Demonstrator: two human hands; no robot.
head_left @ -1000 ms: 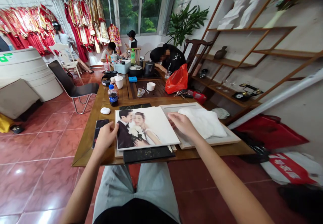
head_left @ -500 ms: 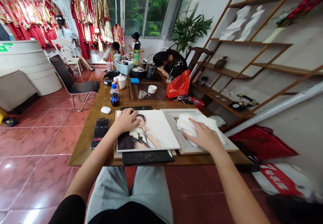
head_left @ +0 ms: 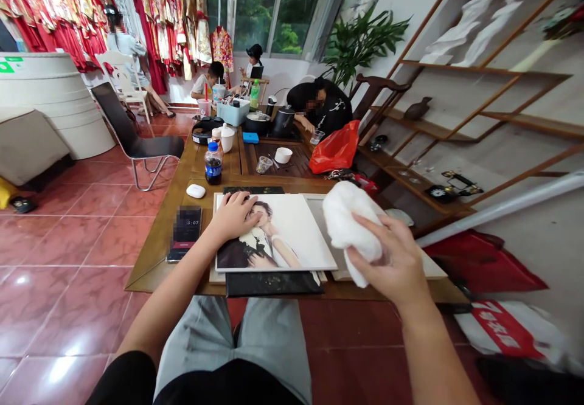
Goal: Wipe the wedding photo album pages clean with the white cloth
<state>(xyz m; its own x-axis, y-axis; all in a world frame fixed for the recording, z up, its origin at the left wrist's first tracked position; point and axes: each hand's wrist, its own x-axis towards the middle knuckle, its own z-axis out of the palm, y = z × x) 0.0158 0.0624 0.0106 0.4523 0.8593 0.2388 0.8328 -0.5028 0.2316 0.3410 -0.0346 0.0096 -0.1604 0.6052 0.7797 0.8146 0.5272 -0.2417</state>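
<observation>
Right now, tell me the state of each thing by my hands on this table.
left hand: open, pressed flat on the photo
right hand: closed around the cloth, raised
white cloth: bunched, held above the frame
wedding photo panel: flat, face up
pale picture frame: flat, face up
phone: face up, screen lit
plastic cola bottle: capped, upright

Phone (head_left: 187,225) left of wedding portrait (head_left: 292,235)
</observation>
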